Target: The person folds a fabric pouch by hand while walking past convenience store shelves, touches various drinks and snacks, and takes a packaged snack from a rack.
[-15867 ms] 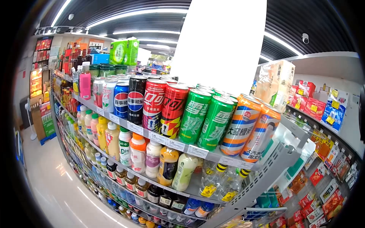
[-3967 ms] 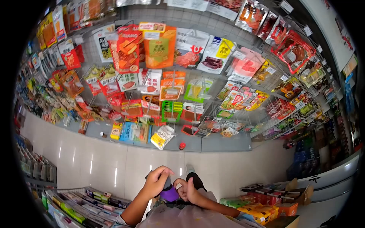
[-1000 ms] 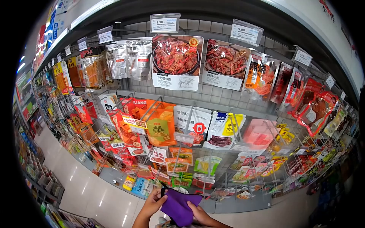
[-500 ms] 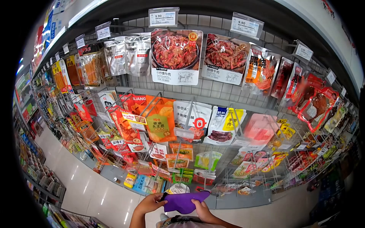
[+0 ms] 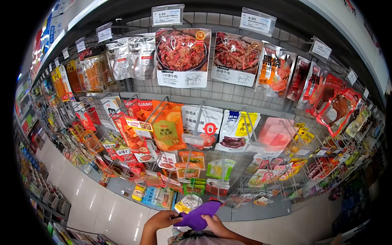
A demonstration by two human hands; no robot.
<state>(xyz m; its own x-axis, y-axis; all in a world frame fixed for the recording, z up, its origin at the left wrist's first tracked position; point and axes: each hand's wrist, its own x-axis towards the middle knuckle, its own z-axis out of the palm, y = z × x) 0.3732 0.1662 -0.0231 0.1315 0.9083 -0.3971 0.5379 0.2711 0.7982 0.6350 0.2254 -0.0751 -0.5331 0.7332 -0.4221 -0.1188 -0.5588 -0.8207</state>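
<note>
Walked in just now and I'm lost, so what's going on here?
A person stands before rows of hanging packets, holding a purple cloth-like item out between both hands. The left hand grips its dark-edged end, and the right hand pinches it near the other side. Price tags line the top of the display. Neither hand holds a packet; what the purple item is exactly, I can't tell.

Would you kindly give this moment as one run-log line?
Left hand: holds left end of flat purple cloth; right hand: pinches its lower edge; ahead: colourful plastic packets on grey wire rack
</note>
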